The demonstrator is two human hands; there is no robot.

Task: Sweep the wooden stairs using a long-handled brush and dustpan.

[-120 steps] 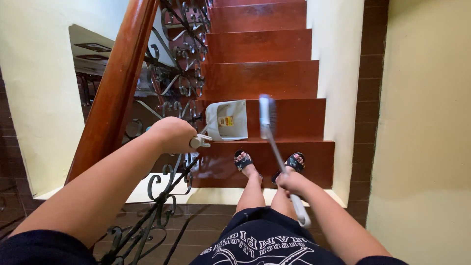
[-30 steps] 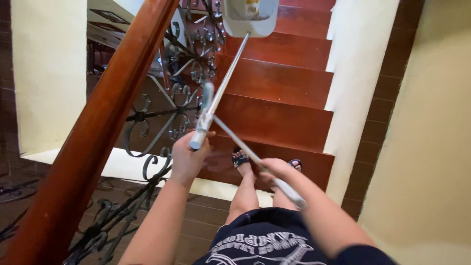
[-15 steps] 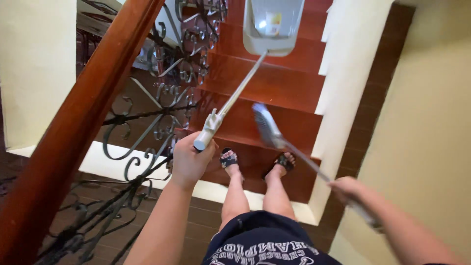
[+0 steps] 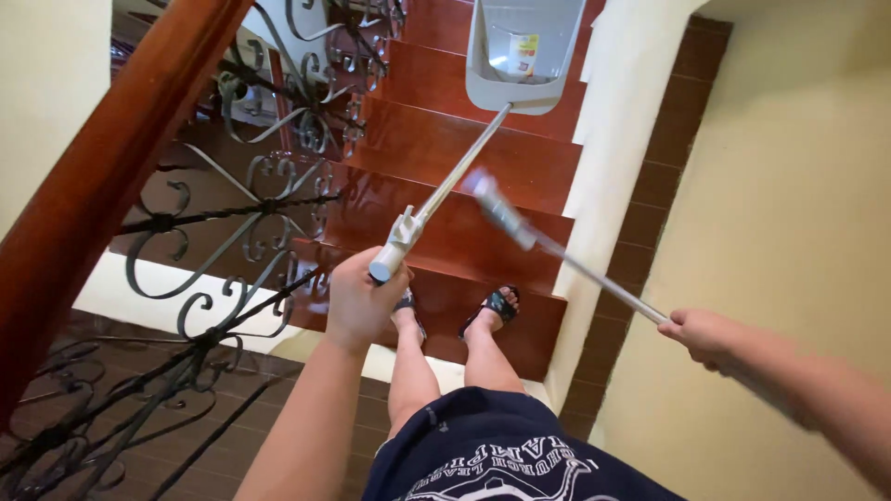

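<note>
— From where is the scene viewed?
— A single view is given, taken from a camera worn on the head and tilted steeply down and forward along the staircase [image 4: 445, 158].

— How near is it set?
— Close: the lap and both forearms fill the lower edge, the left hand [image 4: 357, 301] just below centre, the right hand [image 4: 705, 336] toward the right edge.

— What is taken in farther off?
— The wooden steps rise toward the top edge, the banister [image 4: 102, 167] crosses the left side, and the wall [image 4: 798, 186] fills the right. No second view is provided, so nothing is shared.
</note>
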